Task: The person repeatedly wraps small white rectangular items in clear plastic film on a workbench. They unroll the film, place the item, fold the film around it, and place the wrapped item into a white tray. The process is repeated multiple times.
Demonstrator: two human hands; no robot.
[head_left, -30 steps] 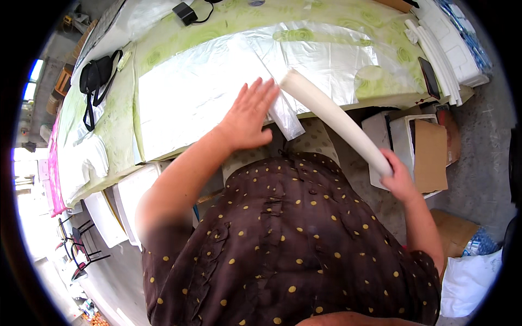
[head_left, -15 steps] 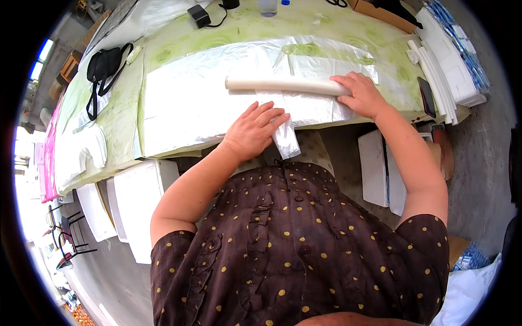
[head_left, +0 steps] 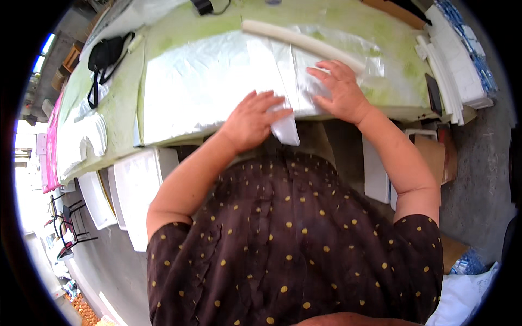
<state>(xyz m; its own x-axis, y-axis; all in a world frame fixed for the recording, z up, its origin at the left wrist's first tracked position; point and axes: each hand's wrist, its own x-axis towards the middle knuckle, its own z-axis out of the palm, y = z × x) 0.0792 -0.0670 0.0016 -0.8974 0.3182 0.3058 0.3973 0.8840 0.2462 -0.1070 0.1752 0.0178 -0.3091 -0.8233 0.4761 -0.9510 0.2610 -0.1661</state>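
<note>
tube [head_left: 302, 41] — just beyond right hand [head_left: 343, 93]

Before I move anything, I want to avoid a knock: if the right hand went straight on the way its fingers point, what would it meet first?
Probably the long off-white tube, just ahead of the right hand; depth is unclear, so the hand might pass above it.

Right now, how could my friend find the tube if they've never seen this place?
Start at the big green table and find the shiny plastic spread on it. Across the plastic's far side, just beyond the right hand, slants the long cream tube. It lies alone, while the white rolls at the table's right end are bunched together.
</note>
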